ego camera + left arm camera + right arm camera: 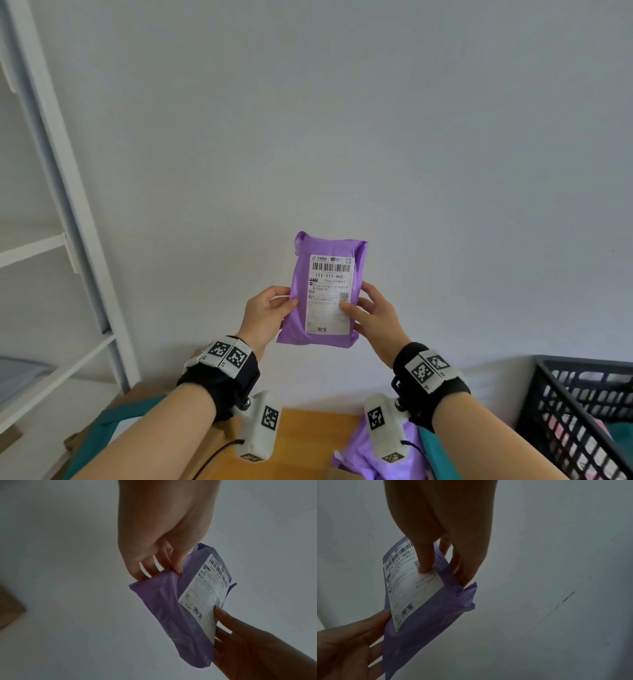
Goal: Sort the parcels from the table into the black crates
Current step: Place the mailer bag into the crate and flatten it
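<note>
A purple plastic parcel (323,291) with a white shipping label (329,294) is held upright in the air before a white wall, label facing me. My left hand (270,310) pinches its left edge, thumb in front. My right hand (371,313) grips its right edge, thumb pressed on the label. In the left wrist view the left hand (163,536) pinches the parcel (173,615), and the right hand (257,646) shows at the lower right. The right wrist view has the right hand (440,524) with its thumb on the label (409,585), the parcel (423,626) below.
A black slatted crate (582,411) with parcels inside stands at the lower right. Another purple parcel (359,452) lies on the wooden table (308,442) below my hands, beside teal parcels (102,435). A white shelf frame (58,192) rises at the left.
</note>
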`<state>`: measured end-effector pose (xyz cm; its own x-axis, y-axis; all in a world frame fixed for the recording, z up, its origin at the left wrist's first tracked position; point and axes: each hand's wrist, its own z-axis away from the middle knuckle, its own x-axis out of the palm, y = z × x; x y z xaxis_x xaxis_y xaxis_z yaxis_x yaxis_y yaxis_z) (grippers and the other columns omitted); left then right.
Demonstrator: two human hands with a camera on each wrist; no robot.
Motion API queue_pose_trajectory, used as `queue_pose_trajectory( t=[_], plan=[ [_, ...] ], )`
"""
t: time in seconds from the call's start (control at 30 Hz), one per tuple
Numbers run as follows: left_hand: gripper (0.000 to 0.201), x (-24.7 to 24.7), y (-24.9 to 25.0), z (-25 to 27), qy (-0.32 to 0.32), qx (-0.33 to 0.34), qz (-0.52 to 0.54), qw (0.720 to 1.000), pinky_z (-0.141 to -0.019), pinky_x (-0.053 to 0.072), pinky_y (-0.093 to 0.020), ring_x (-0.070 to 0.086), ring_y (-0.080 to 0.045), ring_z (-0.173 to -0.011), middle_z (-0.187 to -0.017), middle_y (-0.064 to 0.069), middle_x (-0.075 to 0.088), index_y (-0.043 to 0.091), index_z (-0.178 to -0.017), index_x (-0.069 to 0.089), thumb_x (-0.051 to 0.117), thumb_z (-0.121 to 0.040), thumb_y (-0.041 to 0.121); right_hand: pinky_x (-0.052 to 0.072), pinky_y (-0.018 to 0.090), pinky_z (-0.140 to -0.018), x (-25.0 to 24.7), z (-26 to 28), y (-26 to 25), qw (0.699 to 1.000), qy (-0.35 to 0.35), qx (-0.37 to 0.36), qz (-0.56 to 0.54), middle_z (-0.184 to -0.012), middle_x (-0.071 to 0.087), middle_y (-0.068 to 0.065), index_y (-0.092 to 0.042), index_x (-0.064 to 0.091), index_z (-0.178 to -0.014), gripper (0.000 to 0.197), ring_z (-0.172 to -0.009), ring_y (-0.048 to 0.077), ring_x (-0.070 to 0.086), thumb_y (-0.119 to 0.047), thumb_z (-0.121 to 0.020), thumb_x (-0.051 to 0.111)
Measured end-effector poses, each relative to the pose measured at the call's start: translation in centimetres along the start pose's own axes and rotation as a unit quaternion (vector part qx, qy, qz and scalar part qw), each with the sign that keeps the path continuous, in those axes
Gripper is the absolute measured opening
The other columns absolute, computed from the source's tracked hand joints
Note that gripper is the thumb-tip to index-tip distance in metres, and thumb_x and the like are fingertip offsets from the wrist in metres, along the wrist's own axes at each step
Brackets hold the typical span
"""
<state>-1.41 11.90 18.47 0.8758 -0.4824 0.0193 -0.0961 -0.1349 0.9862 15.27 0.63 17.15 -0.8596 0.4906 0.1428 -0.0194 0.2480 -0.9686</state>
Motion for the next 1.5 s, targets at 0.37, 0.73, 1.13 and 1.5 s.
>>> queue_pose_trajectory(
  t=[0.37,0.73,1.13,1.5],
  plan=[
    [0.010,-1.1,0.1,0.7,-0.008,-0.003,0.006,1.000,-0.079,0.055,-0.031,0.066,-0.020,-0.081,-0.093,-0.008,0.072,0.008,-0.097,0.069,0.062,-0.089,0.006,0.056,0.045,-0.085,1.2,0.8,0.1,1.000,0.016,0.006,0.008,-0.110,0.069,0.011,-0.016,0.052,-0.127,0.041,-0.103,0.029,0.066,-0.004,-0.089,0.063],
    [0.009,2.3,-3.0,1.5,-0.081,-0.052,0.010,0.995,-0.077,0.055,-0.031,0.065,-0.020,-0.079,-0.091,-0.007,0.071,0.008,-0.096,0.069,0.063,-0.089,0.009,0.057,0.035,-0.077,-1.8,5.9,1.5,0.993,0.098,0.033,0.049,-0.108,0.067,0.013,-0.016,0.046,-0.133,0.061,-0.098,0.026,0.066,0.009,-0.081,0.066],
    [0.006,13.5,-8.0,6.7,-0.264,-0.123,0.003,0.957,-0.086,0.054,-0.042,0.064,-0.028,-0.087,-0.097,-0.017,0.070,0.010,-0.090,0.069,0.063,-0.088,0.007,0.056,0.041,-0.086,-9.2,17.2,2.1,0.944,0.305,0.102,0.078,-0.113,0.064,0.013,-0.013,0.038,-0.140,0.068,-0.105,0.024,0.064,0.007,-0.081,0.066],
    [0.022,22.6,-9.0,16.6,-0.401,-0.134,-0.059,0.904,-0.082,0.051,-0.038,0.061,-0.028,-0.090,-0.103,-0.018,0.068,-0.003,-0.109,0.064,0.062,-0.088,0.003,0.055,0.043,-0.089,-13.9,30.6,0.4,0.892,0.424,0.129,0.087,-0.115,0.065,0.011,-0.018,0.045,-0.129,0.050,-0.107,0.027,0.063,0.004,-0.087,0.062]
  ],
)
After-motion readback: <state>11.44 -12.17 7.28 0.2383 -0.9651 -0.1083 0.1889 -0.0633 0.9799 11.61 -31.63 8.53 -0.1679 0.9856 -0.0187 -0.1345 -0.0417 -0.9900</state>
